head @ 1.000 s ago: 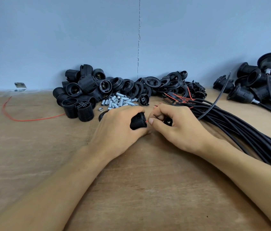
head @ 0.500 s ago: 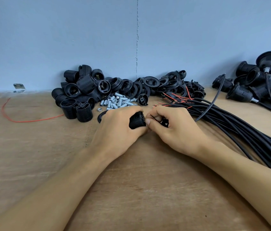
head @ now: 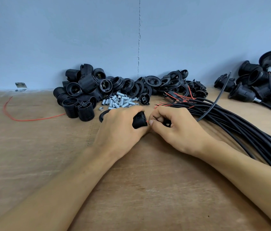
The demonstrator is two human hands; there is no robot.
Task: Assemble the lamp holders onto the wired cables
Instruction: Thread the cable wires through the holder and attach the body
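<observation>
At the middle of the desk (head: 131, 189) the left hand (head: 119, 132) curls round a ribbed black lamp holder (head: 139, 122), while the right hand (head: 179, 132) pinches a red wire tip (head: 148, 121) right against it (a small black part sits under its fingers), just beside the black cable bundle (head: 234, 124).

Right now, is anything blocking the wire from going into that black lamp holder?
Nothing visible does. The right hand pinches the red wire right at the lamp holder that the left hand grips.
</observation>
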